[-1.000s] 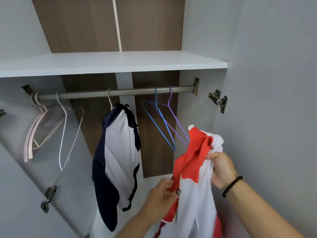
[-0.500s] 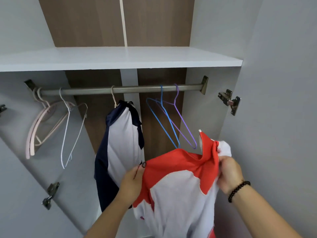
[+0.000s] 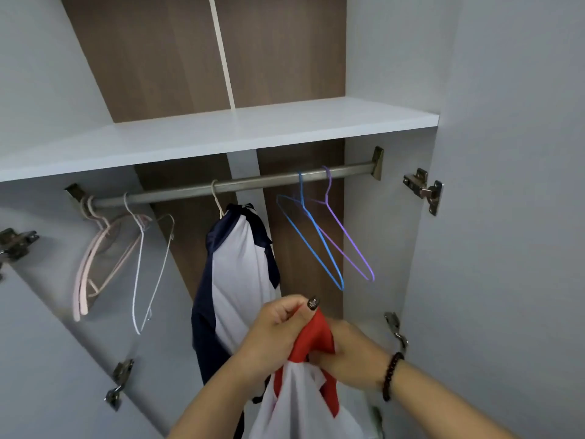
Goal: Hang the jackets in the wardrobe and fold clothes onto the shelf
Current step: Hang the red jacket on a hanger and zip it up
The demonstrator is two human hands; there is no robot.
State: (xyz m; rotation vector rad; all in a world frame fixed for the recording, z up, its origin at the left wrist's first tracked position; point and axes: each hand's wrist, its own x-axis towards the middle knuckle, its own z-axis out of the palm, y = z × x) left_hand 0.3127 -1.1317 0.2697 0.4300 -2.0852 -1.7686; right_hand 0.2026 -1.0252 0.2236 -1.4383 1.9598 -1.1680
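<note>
A red and white jacket point(image 3: 297, 397) hangs bunched below my hands at the bottom centre. My left hand point(image 3: 275, 331) pinches its red top edge, thumb up. My right hand point(image 3: 351, 353), with a dark bead bracelet at the wrist, grips the same red fabric from the right, and the two hands touch. Behind them a navy and white jacket point(image 3: 237, 267) hangs on a hanger from the metal rail point(image 3: 253, 182). An empty blue hanger point(image 3: 313, 242) and a purple hanger point(image 3: 348, 239) hang to its right. The white shelf point(image 3: 221, 134) lies above the rail.
Pink hangers point(image 3: 91, 264) and a white wire hanger point(image 3: 142, 264) hang at the rail's left end. The open wardrobe doors stand on both sides, with metal hinges point(image 3: 424, 188) on the right door and more on the left.
The jacket was spread wide between my hands half a second ago; now my hands have come together and the fabric is bunched. My view has tilted upward.
</note>
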